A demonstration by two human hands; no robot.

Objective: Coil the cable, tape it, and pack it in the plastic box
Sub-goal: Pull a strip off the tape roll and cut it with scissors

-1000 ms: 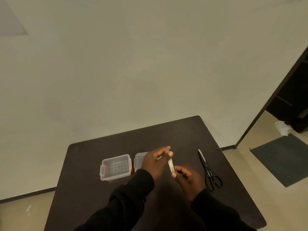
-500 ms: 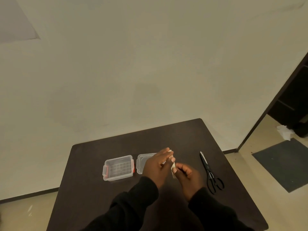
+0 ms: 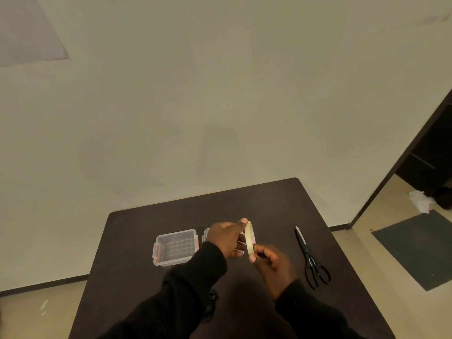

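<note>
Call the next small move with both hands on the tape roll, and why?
Probably peel a short strip off the tape roll: the left hand holds it edge-on above the table, and the right hand pinches its lower rim. The scissors lie untouched to the right.

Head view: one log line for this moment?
left hand: holds tape roll | right hand: picking at roll | plastic box: open | scissors: on table

Both dark-sleeved arms reach in from the lower frame toward its centre. The left hand (image 3: 226,237) pinches with thumb and fingertips raised; the right hand (image 3: 271,264), just lower right, curls closed, thumb forward.
</note>
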